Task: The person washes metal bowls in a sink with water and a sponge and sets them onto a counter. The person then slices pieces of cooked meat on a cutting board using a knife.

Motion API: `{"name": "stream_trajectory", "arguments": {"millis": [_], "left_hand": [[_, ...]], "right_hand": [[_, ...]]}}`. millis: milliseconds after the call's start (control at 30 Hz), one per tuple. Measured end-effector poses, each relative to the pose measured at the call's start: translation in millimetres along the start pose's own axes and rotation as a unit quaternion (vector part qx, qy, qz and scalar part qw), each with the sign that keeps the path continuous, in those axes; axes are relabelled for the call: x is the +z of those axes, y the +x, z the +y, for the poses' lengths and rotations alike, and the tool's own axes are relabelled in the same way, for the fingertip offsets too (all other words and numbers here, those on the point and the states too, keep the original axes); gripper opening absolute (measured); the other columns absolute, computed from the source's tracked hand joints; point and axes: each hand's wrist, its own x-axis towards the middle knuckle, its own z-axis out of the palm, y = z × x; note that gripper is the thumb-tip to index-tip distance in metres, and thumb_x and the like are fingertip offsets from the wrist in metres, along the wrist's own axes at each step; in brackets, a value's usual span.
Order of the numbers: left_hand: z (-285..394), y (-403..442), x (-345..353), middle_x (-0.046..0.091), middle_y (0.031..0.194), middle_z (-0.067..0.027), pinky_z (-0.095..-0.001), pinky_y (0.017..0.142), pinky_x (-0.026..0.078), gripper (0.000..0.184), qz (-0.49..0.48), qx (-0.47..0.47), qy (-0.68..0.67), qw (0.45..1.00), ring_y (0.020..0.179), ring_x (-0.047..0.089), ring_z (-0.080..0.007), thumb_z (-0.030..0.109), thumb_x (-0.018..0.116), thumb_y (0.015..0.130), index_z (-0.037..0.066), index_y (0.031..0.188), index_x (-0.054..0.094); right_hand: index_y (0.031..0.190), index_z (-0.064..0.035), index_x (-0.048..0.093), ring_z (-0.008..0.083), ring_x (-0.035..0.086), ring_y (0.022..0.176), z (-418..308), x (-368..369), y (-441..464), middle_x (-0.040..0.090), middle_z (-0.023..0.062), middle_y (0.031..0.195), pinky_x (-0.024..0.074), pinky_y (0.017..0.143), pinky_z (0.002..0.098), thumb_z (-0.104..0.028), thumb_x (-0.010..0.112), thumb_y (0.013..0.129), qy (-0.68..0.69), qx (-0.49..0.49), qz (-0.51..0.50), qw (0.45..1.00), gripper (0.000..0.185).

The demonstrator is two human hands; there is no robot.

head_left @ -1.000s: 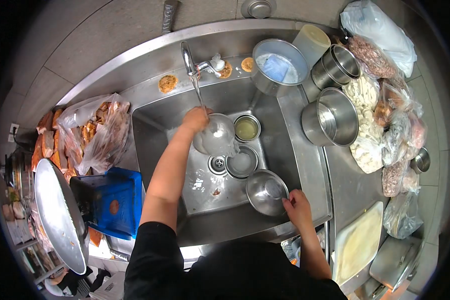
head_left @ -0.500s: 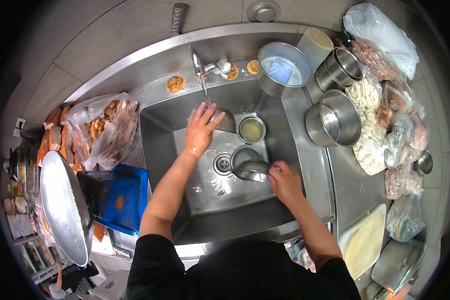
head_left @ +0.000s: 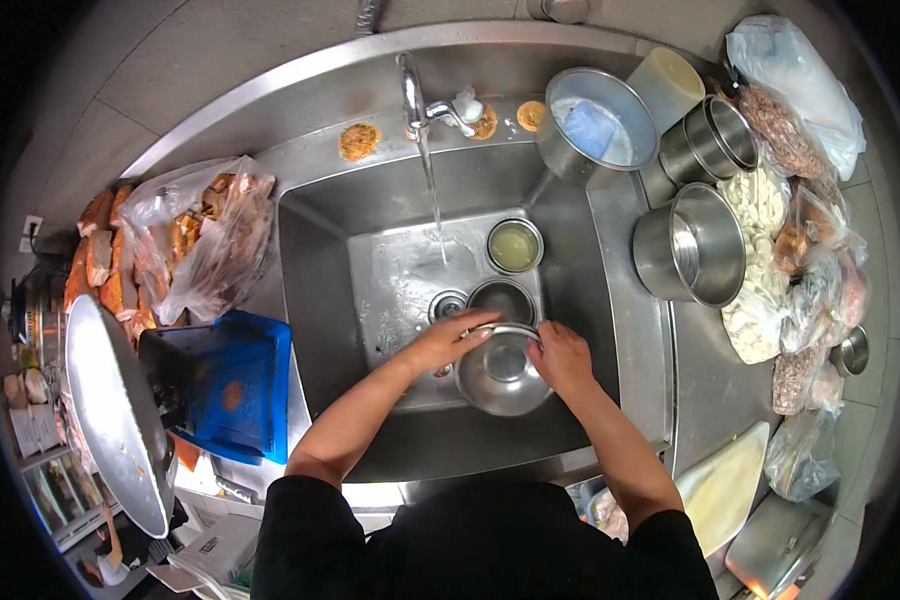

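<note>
- Stage, as judged from the layout: work on the metal bowl [head_left: 505,388] was midway, as it was in both hands and had not been set down.
- Left hand [head_left: 440,343]: fingers were bent over the rim at the bowl's far left side, thumb side toward the body, gripping it.
- Right hand [head_left: 563,352]: fingers and thumb were clamped on the rim at the bowl's far right side, so the hands stood near each other but apart.
- Done, so far as could be judged: only that the bowl had been taken up; nothing visible marked it as finished.
- Left over: a round tin [head_left: 515,246] with yellowish-green liquid and a grey round vessel [head_left: 500,296] stood in the sink [head_left: 315,240], neither one held. The grey vessel sat just beyond the bowl, beside the drain [head_left: 445,303].
- Water stream [head_left: 434,200]: ran from the tap [head_left: 412,95] onto the sink floor, well apart from the bowl.
- Bowl position: over the near part of the sink, toward its right side, between the hands and the near edge.
- Bowl appearance: round, silvery, smooth and shiny, with a paler disc around its middle. Glare and the lens curve made it hard to tell whether the inner or outer face was showing. No dent or large food residue was seen.
</note>
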Motion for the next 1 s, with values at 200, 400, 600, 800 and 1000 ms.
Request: {"name": "stream_trajectory", "arguments": {"millis": [200, 400, 600, 800, 1000], "left_hand": [[-89.5, 39.1, 55.3, 0.068, 0.107, -0.0202, -0.0441, 0.087, 0.052, 0.049, 0.155, -0.154, 0.002, 0.976, 0.098, 0.067, -0.0377, 0.047, 0.055, 0.099, 0.004, 0.119, 0.062], [-156.7, 88.3, 83.6, 0.07, 0.099, -0.0236, -0.0493, 0.085, 0.054, 0.053, 0.158, -0.324, 0.252, 0.898, 0.1, 0.068, -0.0384, 0.052, 0.056, 0.095, 0.003, 0.115, 0.061], [-186.6, 105.0, 36.6, 0.071, 0.099, -0.0245, -0.053, 0.083, 0.054, 0.034, 0.192, -0.306, 0.229, 0.904, 0.093, 0.069, -0.0426, 0.034, 0.054, 0.095, 0.004, 0.107, 0.065], [-177.6, 107.0, -53.1, 0.071, 0.107, -0.023, -0.0475, 0.088, 0.056, 0.032, 0.184, -0.294, 0.351, 0.87, 0.101, 0.069, -0.0391, 0.023, 0.045, 0.096, 0.005, 0.111, 0.067], [-208.4, 121.8, -133.3, 0.07, 0.08, -0.022, -0.0427, 0.055, 0.059, 0.019, 0.075, -0.433, -0.037, 0.898, 0.066, 0.073, -0.0305, 0.01, 0.062, 0.084, -0.004, 0.097, 0.067]], "right_hand": [[0.092, -0.0038, 0.056, 0.0381, 0.067, 0.084, 30.6, -11.0, -54.4, 0.066, 0.0177, 0.087, 0.0546, 0.075, 0.0497, -0.018, 0.067, 0.082, -0.015, 0.072, -0.11, 0.991, 0.02], [0.089, -0.003, 0.055, 0.0418, 0.066, 0.077, 19.9, -24.5, -80.7, 0.065, 0.0215, 0.088, 0.0534, 0.07, 0.052, -0.017, 0.064, 0.086, -0.019, 0.175, -0.086, 0.981, 0.017], [0.085, -0.0018, 0.052, 0.0448, 0.062, 0.071, 10.7, -34.4, -91.3, 0.063, 0.0225, 0.078, 0.0497, 0.065, 0.0541, -0.012, 0.063, 0.087, 0.016, 0.185, 0.029, 0.982, 0.015], [0.082, -0.0009, 0.052, 0.0463, 0.061, 0.072, 17.6, -35.1, -95.5, 0.061, 0.0249, 0.078, 0.0485, 0.063, 0.0547, -0.012, 0.063, 0.087, 0.047, 0.227, 0.015, 0.973, 0.017], [0.083, 0.0004, 0.053, 0.0472, 0.06, 0.075, 5.3, -40.6, -97.1, 0.061, 0.0252, 0.078, 0.0485, 0.066, 0.0544, -0.013, 0.064, 0.086, 0.071, 0.211, 0.014, 0.975, 0.018]]}}
